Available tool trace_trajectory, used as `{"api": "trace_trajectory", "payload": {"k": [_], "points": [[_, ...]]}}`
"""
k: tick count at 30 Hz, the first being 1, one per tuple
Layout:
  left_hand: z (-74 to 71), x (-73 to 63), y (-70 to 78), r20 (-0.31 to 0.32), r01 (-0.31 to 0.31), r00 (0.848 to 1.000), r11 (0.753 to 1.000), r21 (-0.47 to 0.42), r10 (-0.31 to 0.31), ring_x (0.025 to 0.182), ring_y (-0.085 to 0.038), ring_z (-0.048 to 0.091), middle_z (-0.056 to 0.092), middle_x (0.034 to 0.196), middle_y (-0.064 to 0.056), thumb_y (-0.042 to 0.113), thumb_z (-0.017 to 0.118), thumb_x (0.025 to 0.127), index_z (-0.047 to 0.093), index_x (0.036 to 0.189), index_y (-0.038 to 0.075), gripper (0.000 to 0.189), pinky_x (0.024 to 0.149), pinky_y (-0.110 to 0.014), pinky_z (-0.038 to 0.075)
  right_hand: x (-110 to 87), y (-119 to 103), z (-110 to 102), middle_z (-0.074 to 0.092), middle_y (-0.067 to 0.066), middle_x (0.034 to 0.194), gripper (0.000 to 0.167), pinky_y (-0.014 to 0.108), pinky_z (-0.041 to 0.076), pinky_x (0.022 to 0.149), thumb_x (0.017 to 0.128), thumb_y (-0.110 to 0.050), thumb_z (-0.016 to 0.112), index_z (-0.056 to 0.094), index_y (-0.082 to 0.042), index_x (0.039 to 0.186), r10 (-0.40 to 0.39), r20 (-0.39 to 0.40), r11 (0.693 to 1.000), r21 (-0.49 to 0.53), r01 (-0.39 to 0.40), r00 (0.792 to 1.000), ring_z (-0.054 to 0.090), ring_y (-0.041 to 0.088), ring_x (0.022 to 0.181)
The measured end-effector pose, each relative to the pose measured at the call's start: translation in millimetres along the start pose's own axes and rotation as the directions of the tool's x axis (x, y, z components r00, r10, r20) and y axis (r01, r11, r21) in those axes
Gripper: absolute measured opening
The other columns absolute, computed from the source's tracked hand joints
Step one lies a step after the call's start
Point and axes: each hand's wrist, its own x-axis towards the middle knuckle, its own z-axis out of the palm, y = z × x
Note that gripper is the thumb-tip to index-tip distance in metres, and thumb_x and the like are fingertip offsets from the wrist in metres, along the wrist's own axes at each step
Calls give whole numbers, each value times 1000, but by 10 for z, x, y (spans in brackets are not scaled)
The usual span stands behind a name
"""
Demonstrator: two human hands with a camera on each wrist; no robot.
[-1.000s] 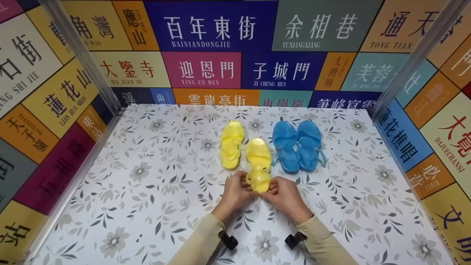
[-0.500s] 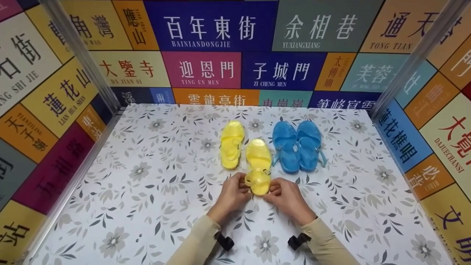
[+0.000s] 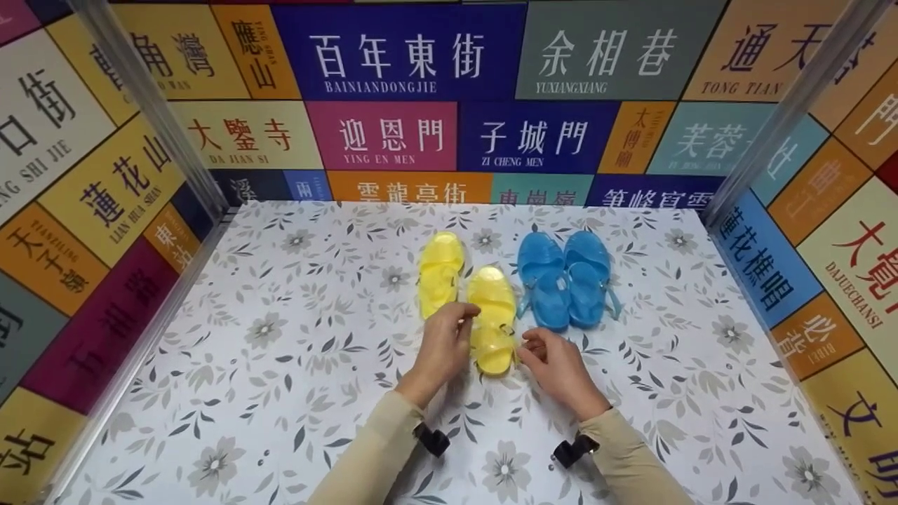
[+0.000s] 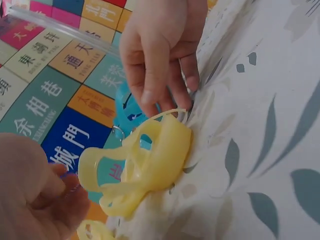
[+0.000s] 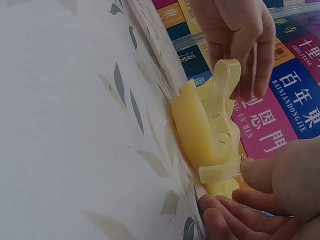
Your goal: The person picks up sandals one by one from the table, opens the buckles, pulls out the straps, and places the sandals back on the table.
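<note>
A yellow jelly sandal (image 3: 493, 298) lies on the table with its toe pointing away and its heel towards me. My left hand (image 3: 440, 347) is at its left side, fingers raised near the strap and holding nothing. In the right wrist view, a loose strap (image 5: 230, 82) stands up beside that hand's hanging fingers. My right hand (image 3: 558, 368) is by the heel's right side, fingers loosely bent. Its thumb is close to the strap; I cannot tell if they touch. The other yellow sandal (image 3: 442, 263) lies further back on the left, its heel partly hidden by my left hand.
To the right, two blue jelly sandals (image 3: 541, 273) lie side by side, toes away. A white cloth (image 3: 316, 393) with grey flowers and leaves covers the table. Panels with printed signs (image 3: 393, 63) enclose the back and both sides, with clear posts (image 3: 189, 151) at the corners.
Both hands were holding the near yellow sandal at its heel and drew it slightly towards me. Since then the left hand has moved forward along its side, and the right hand has moved right, off it.
</note>
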Motion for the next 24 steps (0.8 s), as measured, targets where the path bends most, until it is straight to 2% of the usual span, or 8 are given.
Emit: {"api": "trace_trajectory", "payload": {"k": [2, 4, 7, 9, 11, 15, 20, 24], "points": [[48, 68, 35, 61, -69, 996, 997, 28, 67, 103, -26, 72, 75, 108, -12, -5, 67, 97, 74, 110, 0, 16, 92, -36, 59, 5, 7, 17, 76, 10, 105, 29, 43, 60, 86, 98, -12, 74, 68, 2, 122, -10, -4, 1000, 24, 10, 1000, 73, 24, 94], [102, 145, 59, 167, -129, 979, 989, 68, 116, 107, -25, 71, 76, 111, -10, 0, 70, 98, 76, 112, 2, 15, 96, -35, 58, 12, 16, 35, 76, 9, 103, 28, 42, 61, 83, 96, -12, 76, 68, 1, 120, -19, -10, 999, 43, 19, 1000, 73, 23, 92], [173, 258, 69, 349, -196, 927, 971, 136, 138, 112, -23, 70, 76, 116, -8, 3, 70, 99, 77, 115, 4, 18, 101, -32, 55, 22, 26, 57, 75, 9, 99, 26, 41, 61, 81, 94, -9, 78, 69, 0, 117, -28, -26, 998, 50, 29, 999, 73, 23, 89], [206, 316, 61, 443, -218, 888, 961, 167, 125, 105, -21, 72, 77, 111, -7, 0, 69, 98, 79, 112, 5, 18, 95, -28, 57, 30, 30, 68, 75, 8, 98, 24, 40, 61, 81, 93, -8, 78, 70, -2, 114, -29, -33, 999, 45, 31, 999, 73, 21, 87], [223, 369, 50, 502, -220, 859, 959, 177, 104, 98, -20, 72, 78, 105, -6, -4, 69, 95, 81, 106, 6, 19, 88, -24, 58, 36, 34, 72, 75, 6, 96, 21, 39, 61, 81, 92, -7, 78, 71, -4, 111, -31, -43, 999, 40, 33, 999, 72, 19, 86], [243, 447, 30, 539, -216, 835, 965, 147, 105, 84, -16, 69, 78, 92, -5, -11, 70, 87, 83, 94, 7, 24, 75, -20, 56, 38, 51, 55, 75, 5, 94, 14, 38, 61, 80, 91, -6, 76, 73, -5, 105, -70, -63, 997, 24, 72, 996, 72, 18, 86], [245, 490, 9, 552, -250, 820, 962, 107, 152, 79, -14, 65, 76, 88, -4, -15, 70, 83, 83, 93, 8, 29, 70, -18, 52, 40, 66, 58, 77, 4, 93, 14, 37, 61, 79, 89, -3, 76, 77, -6, 102, -120, -98, 992, 14, 122, 988, 72, 18, 85], [254, 511, -12, 567, -223, 812, 972, 76, 142, 80, -12, 64, 76, 90, -3, -16, 70, 81, 84, 97, 9, 33, 72, -17, 52, 38, 75, 70, 77, 3, 93, 15, 36, 60, 78, 88, -2, 78, 79, -6, 102, -151, -113, 988, -2, 152, 982, 71, 17, 84]]}}
